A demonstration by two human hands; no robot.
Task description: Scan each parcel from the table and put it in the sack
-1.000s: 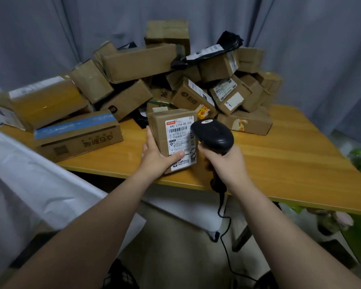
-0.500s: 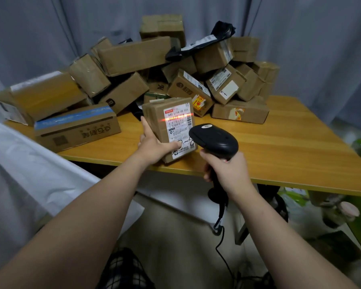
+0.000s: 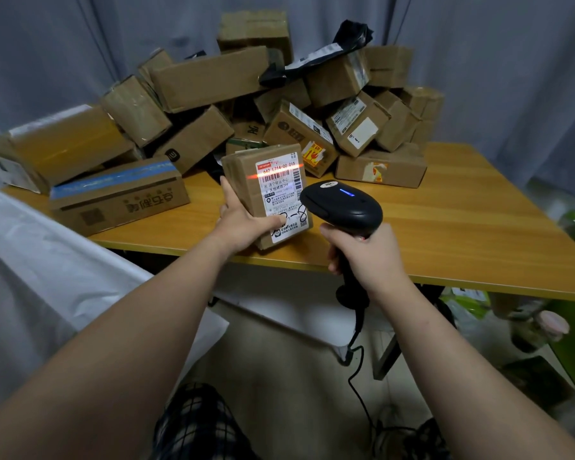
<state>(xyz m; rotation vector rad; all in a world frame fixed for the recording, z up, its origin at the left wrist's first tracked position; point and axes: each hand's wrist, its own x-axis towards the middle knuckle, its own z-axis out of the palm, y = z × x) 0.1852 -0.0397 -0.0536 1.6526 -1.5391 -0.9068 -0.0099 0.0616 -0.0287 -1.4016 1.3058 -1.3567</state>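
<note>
My left hand (image 3: 243, 224) grips a small cardboard parcel (image 3: 246, 180) upright at the table's front edge, its white shipping label facing me. A red scan line crosses the barcode near the label's top. My right hand (image 3: 369, 257) holds the handle of a black corded barcode scanner (image 3: 342, 205), just right of the parcel and aimed at the label; a blue light glows on the scanner's top. A white sack (image 3: 47, 260) spreads at the left, below the table edge.
A heap of several cardboard parcels (image 3: 210, 78) and a black mailer bag (image 3: 349, 34) fills the back of the wooden table (image 3: 462, 220). A long box with blue tape (image 3: 117, 194) lies at front left. Grey curtains hang behind. Green bags and clutter sit on the floor at right.
The scanner drew back from the label to the parcel's right. A red scan line appeared on the barcode, and now a blue light shows on the scanner. My left hand keeps its grip on the parcel.
</note>
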